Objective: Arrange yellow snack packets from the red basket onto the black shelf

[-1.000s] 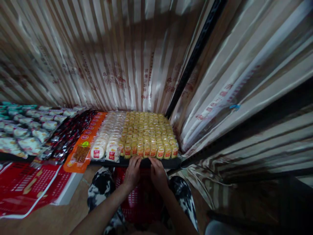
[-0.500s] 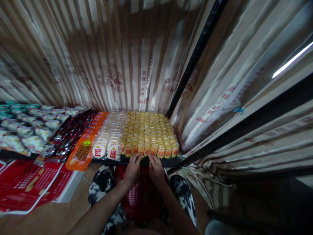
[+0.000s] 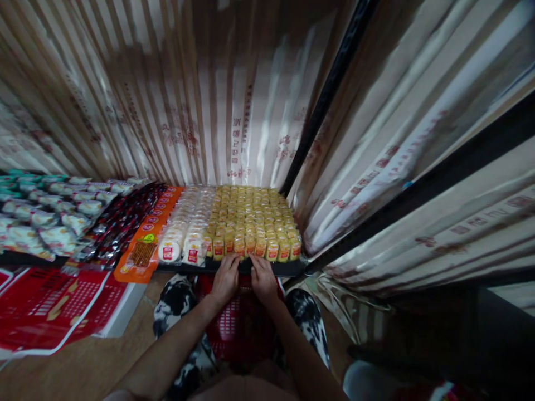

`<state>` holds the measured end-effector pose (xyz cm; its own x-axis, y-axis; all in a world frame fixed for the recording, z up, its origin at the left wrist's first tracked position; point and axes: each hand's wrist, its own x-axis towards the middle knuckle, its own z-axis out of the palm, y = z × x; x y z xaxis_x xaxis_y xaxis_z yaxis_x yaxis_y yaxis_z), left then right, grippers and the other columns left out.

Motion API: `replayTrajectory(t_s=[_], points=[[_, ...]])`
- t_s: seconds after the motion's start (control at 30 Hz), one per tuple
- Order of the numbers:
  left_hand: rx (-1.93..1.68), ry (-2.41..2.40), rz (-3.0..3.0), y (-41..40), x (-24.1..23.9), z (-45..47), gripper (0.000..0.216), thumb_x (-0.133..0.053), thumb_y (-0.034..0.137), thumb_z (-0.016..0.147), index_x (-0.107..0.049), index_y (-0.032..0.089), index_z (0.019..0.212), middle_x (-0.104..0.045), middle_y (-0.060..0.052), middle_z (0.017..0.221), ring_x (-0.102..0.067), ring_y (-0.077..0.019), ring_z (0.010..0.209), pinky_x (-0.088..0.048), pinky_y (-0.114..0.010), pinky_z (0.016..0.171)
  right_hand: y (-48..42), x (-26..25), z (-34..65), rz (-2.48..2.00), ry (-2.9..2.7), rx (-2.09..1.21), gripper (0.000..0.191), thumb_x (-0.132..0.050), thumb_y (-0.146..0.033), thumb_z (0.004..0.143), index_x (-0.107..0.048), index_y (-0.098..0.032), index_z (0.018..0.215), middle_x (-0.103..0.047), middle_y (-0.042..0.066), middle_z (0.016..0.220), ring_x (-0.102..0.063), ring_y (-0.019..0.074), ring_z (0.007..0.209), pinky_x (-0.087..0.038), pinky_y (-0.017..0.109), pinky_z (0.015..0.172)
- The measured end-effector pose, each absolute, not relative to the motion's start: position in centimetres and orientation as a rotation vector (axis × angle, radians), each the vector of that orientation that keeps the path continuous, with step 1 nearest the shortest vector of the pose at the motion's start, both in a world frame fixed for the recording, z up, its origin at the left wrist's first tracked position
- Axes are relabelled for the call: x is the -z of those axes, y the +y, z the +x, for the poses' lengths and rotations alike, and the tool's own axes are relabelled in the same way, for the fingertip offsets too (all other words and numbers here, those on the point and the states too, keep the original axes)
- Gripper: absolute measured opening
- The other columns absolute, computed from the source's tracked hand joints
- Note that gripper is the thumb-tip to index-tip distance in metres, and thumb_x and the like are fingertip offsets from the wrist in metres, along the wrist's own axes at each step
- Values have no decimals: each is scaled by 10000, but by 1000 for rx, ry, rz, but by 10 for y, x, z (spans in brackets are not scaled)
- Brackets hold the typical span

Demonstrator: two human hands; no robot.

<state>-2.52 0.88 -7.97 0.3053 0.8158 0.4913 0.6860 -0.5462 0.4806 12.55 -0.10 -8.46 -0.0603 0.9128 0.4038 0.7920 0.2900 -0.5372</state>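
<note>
Many small yellow packaged snacks (image 3: 254, 223) stand in tight rows on a dark shelf (image 3: 267, 269), red labels along the front row. At the front edge, my left hand (image 3: 226, 278) has its fingers stretched forward, with the tips at the bottom of the middle packets. My right hand (image 3: 263, 279) is just beside it, fingers also stretched out, tips against the neighbouring packets. Neither hand visibly grips a packet. Left of the yellow rows stand rows of round white wrapped snacks (image 3: 193, 248).
An orange bag of stick snacks (image 3: 140, 253), dark shiny packets (image 3: 111, 239) and white-and-green packets (image 3: 45, 223) fill the shelf leftward. A red basket (image 3: 234, 328) is between my knees. A black post (image 3: 321, 106) and striped curtain (image 3: 200, 83) border the shelf.
The view has shifted slightly, so the shelf appears a little higher and further left. Both hands stay at the front of the yellow packets, with only slight finger movement.
</note>
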Motion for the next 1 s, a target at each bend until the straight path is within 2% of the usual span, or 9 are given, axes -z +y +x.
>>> replayTrajectory(t_s=[0.2, 0.33, 0.47, 0.7, 0.87, 1.0], points=[[-1107, 1454, 2331, 8, 81, -26, 446, -341, 27, 793, -491, 124, 1202, -475, -141, 1228, -412, -217, 1191, -407, -443, 994, -1, 88, 130, -1504, -1864, -285, 513, -346, -117, 801, -472, -187, 1293, -586, 81, 1145, -490, 201, 1083, -429, 378, 952], [-1049, 1455, 2341, 10, 75, -26, 399, -338, 60, 825, -503, 100, 1187, -499, -147, 1205, -424, -213, 1185, -399, -426, 1007, 1, 85, 129, -1540, -1831, -344, 486, -362, -136, 801, -497, -146, 1269, -588, 105, 1133, -483, 215, 1085, -411, 384, 960], [-1007, 1414, 2357, 6, 72, -26, 429, -351, 39, 793, -522, 130, 1175, -519, -117, 1204, -420, -215, 1187, -377, -454, 1026, -7, 86, 130, -1457, -1756, -419, 461, -337, -134, 819, -519, -179, 1240, -605, 75, 1114, -502, 192, 1061, -406, 366, 960], [-1001, 1401, 2404, -5, 74, -28, 510, -331, 30, 777, -461, 133, 1259, -448, -129, 1310, -348, -214, 1262, -352, -453, 1053, -17, 87, 128, -1500, -1692, -296, 484, -324, -132, 815, -499, -168, 1265, -550, 99, 1154, -467, 205, 1092, -398, 386, 965], [-980, 1413, 2419, 5, 78, -28, 525, -300, 28, 790, -424, 121, 1292, -480, -133, 1286, -360, -210, 1262, -358, -455, 1050, -8, 88, 123, -1601, -1681, -289, 522, -333, -125, 807, -444, -168, 1315, -532, 105, 1201, -448, 214, 1130, -389, 390, 983], [-991, 1405, 2438, 9, 74, -28, 496, -315, 25, 782, -475, 104, 1245, -506, -132, 1250, -388, -214, 1230, -370, -439, 1041, -6, 85, 123, -1598, -1676, -314, 492, -338, -132, 809, -486, -136, 1279, -551, 118, 1191, -464, 208, 1133, -390, 371, 995]])
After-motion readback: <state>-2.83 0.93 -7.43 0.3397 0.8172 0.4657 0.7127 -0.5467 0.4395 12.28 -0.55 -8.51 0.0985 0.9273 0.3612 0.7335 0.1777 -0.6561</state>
